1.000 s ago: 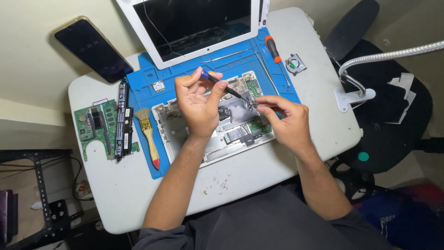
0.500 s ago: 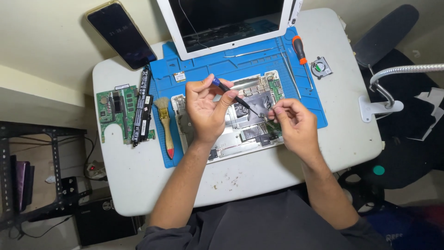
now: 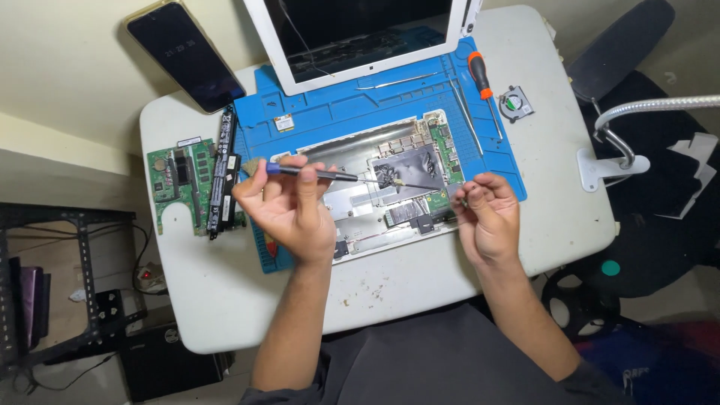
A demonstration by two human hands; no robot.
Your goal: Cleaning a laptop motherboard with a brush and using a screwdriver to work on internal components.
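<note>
L hand (image 3: 289, 214) pinches blue-tipped screwdriver (image 3: 319, 173) over opened device (image 3: 390, 180) at table (image 3: 480, 277) centre. R hand (image 3: 487, 217) fingers curled, nothing visibly held. Front edge bare; green boards (image 3: 176, 184) left, fan (image 3: 516, 103) right.

Slim blue-collared screwdriver (image 3: 322, 174) (level) over opened laptop (image 3: 397, 184)

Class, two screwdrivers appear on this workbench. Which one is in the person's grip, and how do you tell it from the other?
The slim blue-collared screwdriver, pinched in the left hand. The orange-handled screwdriver lies untouched on the blue mat.
</note>
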